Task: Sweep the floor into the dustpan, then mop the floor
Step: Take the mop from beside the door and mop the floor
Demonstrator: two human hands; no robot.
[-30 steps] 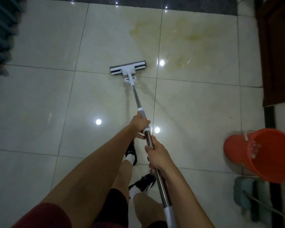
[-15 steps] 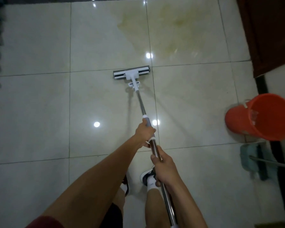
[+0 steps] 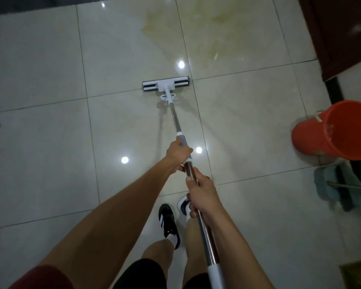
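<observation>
A flat mop with a white and black head (image 3: pixel 166 84) rests on the glossy pale tiled floor (image 3: pixel 50 132) in the middle of the view. Its metal pole (image 3: pixel 176 122) runs back toward me. My left hand (image 3: pixel 178 153) grips the pole at its grey collar. My right hand (image 3: pixel 202 192) grips the pole lower down, closer to my body. A yellowish stain (image 3: pixel 206 26) spreads over the tiles beyond the mop head. A teal broom head (image 3: pixel 331 186) lies at the right edge. I see no dustpan.
An orange bucket (image 3: pixel 338 132) stands at the right, tilted toward me. A dark brown door or cabinet (image 3: pixel 342 34) fills the upper right corner. My feet in dark shoes (image 3: pixel 169 224) stand below the hands. A dark ribbed object runs along the left edge.
The mop head has been drawn back toward me, away from the yellow stain. My feet have shifted and the view has moved back with them.
</observation>
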